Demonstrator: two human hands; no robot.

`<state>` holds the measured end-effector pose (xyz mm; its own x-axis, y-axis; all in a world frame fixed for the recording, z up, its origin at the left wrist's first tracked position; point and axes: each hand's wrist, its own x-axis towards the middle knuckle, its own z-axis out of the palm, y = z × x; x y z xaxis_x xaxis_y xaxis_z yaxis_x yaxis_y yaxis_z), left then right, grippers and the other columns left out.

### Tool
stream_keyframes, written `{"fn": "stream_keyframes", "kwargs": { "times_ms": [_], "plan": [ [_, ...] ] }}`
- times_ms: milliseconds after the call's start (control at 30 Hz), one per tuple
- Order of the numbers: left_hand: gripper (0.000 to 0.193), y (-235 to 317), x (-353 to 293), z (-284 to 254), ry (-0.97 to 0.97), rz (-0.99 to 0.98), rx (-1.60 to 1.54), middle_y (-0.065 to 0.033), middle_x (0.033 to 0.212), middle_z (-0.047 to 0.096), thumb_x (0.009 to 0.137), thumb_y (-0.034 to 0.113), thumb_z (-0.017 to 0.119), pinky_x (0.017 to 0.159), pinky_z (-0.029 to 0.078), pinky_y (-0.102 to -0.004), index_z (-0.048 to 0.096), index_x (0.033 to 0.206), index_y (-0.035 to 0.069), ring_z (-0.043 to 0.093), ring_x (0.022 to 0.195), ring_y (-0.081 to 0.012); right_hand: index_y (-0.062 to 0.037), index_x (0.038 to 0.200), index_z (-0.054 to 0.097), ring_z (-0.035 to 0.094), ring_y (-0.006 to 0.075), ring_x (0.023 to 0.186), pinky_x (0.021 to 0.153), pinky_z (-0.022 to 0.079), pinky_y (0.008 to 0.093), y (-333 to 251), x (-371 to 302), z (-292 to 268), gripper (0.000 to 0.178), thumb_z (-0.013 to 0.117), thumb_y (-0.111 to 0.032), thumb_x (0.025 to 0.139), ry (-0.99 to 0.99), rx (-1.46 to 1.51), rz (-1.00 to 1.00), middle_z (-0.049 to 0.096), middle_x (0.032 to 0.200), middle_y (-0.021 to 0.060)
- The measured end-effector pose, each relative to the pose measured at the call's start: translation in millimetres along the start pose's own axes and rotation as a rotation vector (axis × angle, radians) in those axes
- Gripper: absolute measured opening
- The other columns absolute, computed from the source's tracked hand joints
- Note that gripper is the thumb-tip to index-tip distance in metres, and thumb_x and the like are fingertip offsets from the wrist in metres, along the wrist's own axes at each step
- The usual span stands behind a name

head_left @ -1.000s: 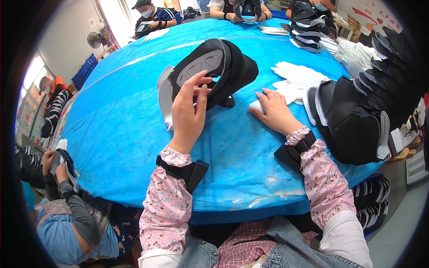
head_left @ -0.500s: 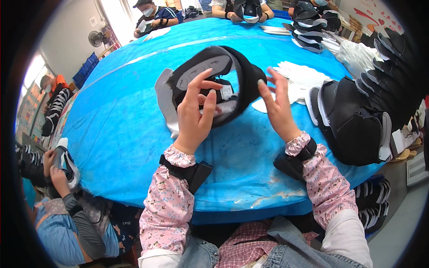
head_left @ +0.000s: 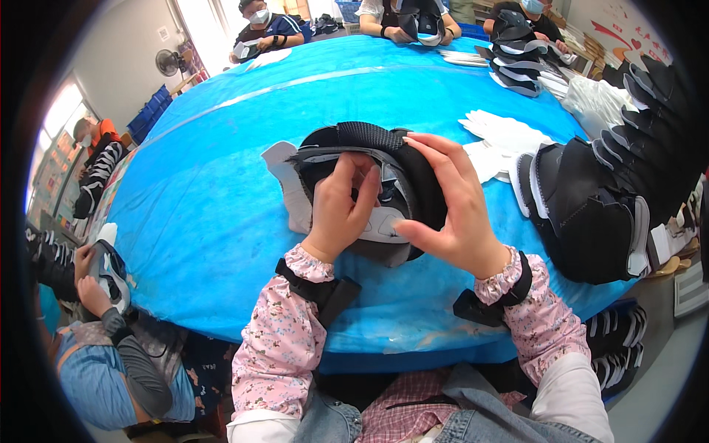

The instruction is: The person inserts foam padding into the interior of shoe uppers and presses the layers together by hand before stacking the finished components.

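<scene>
Over the blue tabletop, in front of the body, holding a black shoe upper by its right side with the right hand, spreading thumb and fingers wide around it. Reaching the left hand into the opening, curling its fingers, with fingertips too hidden for telling any grip. Below the tabletop's right edge, showing black-and-white shoe pieces in a blue crate.
</scene>
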<state>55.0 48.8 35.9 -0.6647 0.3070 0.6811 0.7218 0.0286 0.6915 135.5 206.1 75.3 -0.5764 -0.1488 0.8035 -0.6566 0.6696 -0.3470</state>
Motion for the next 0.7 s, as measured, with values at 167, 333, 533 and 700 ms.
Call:
{"fn": "stream_keyframes", "kwargs": {
  "times_ms": [167, 333, 533, 700],
  "plan": [
    [0.005, 0.7, 1.4, -3.4, -0.081, 0.038, 0.056, -0.0069, 0.065, 0.059, 0.086, 0.005, 0.054, 0.050, 0.044, -0.0279, 0.054, 0.083, 0.001, 0.059, 0.054, -0.0172, 0.0009, 0.107, 0.054, 0.053, 0.0263, 0.097, 0.085, 0.043, 0.0318, 15.8, -0.8, 3.8, 0.041, 0.066, -0.011, 0.071, 0.131, 0.208, 0.151, 0.053, 0.105, 0.0142],
    [0.003, 12.1, 15.9, -5.8, 0.123, 0.315, 0.261, -0.0085, 0.080, 0.061, 0.083, 0.005, 0.055, 0.065, 0.045, -0.0311, 0.058, 0.083, 0.004, 0.059, 0.072, -0.0214, 0.0049, 0.113, 0.053, 0.056, 0.0112, 0.090, 0.082, 0.043, 0.0215, 61.2, -1.8, -21.3, 0.034, 0.052, -0.015, 0.084, 0.350, 0.674, 0.580, 0.060, 0.102, 0.0066],
    [0.044, -13.7, 21.8, -18.7, 0.457, 0.263, 0.450, -0.0191, 0.121, 0.046, 0.090, 0.029, 0.050, 0.097, 0.032, -0.0385, 0.043, 0.120, -0.003, 0.044, 0.112, -0.0271, -0.0011, 0.098, 0.059, 0.058, 0.0155, 0.083, 0.077, 0.045, 0.0258, 114.7, -11.3, -37.9, 0.025, 0.051, -0.021, 0.085, 0.665, 1.104, 0.819, 0.062, 0.092, 0.0072],
    [0.078, -70.7, 3.6, -13.4, -0.253, -0.624, -0.679, -0.0127, 0.136, 0.037, 0.088, 0.061, 0.036, 0.098, 0.036, -0.0418, 0.028, 0.136, 0.000, 0.043, 0.119, -0.0285, -0.0011, 0.106, 0.057, 0.058, 0.0174, 0.093, 0.085, 0.044, 0.0279, 106.3, -12.7, -18.9, 0.028, 0.046, -0.019, 0.088, 0.621, 1.324, 0.843, 0.062, 0.102, 0.0081]
  ]
}}
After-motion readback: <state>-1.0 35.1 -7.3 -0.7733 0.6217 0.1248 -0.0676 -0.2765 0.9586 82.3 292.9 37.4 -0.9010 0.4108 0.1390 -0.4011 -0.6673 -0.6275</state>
